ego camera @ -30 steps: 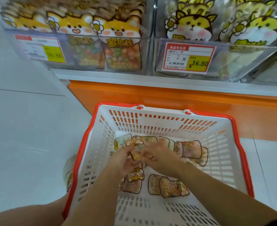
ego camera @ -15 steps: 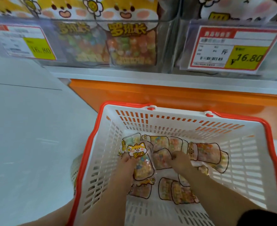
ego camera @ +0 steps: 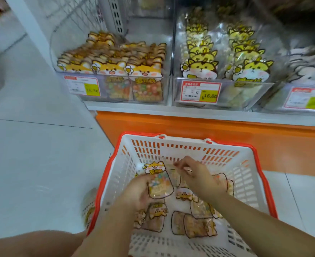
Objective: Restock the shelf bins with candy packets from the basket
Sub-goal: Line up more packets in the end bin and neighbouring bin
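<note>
A white basket with a red rim (ego camera: 232, 144) stands on the floor below the shelf. My left hand (ego camera: 134, 193) grips a candy packet (ego camera: 159, 184) with an orange dog face, held upright over the basket's left half. My right hand (ego camera: 199, 176) is beside it with curled, blurred fingers that seem to pinch the top edge of a second packet (ego camera: 175, 176). Several more packets (ego camera: 193, 225) lie flat on the basket floor. Above, the left clear bin (ego camera: 114, 89) holds matching orange dog packets.
A middle bin (ego camera: 225, 89) holds yellow cat packets, and a right bin (ego camera: 308, 97) holds pale ones. Red and yellow price tags (ego camera: 200, 93) hang on the bin fronts. An orange shelf base (ego camera: 190, 125) runs behind the basket. White floor (ego camera: 41, 154) spreads to the left.
The view has tilted up, showing the bins' open tops. My left hand has raised the dog packet higher, and my right hand has lifted off the pile toward the basket's back wall.
</note>
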### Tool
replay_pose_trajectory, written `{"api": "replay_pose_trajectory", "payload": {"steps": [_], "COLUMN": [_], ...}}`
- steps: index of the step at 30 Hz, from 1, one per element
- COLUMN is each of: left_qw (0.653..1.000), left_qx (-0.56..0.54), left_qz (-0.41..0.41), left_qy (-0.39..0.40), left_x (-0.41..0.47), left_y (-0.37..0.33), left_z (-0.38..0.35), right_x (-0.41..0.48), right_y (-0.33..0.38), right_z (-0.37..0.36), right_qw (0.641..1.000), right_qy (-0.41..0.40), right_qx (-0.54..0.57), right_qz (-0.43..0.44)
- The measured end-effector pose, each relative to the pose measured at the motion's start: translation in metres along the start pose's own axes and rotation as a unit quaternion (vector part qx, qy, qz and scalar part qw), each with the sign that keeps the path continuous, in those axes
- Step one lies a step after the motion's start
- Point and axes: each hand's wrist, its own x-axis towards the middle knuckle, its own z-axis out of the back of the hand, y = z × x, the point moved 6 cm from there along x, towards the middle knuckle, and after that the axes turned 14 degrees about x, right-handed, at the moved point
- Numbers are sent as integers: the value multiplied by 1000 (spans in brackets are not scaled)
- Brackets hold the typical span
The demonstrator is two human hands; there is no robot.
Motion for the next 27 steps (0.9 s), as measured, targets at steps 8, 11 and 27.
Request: {"api": "replay_pose_trajectory", "payload": {"steps": [8,11,27], "left_qw": [986,978,842], "left_qx": [-68,-39,266], "left_qz": [-117,-165,-461], "left_qy": [94,121,84], "left_x": [-96,-127,-243], "left_y": [-83,-99,-200], "left_z": [-2,-7,30], "right_x": [-39,-42,-8], "right_y": [104,139,293], "right_z": [1,8,53], "right_qw": [935,921,979], "right_qy": [27,16,136], "right_qx": [-163,-169,141], "right_qz": [315,351,57]}}
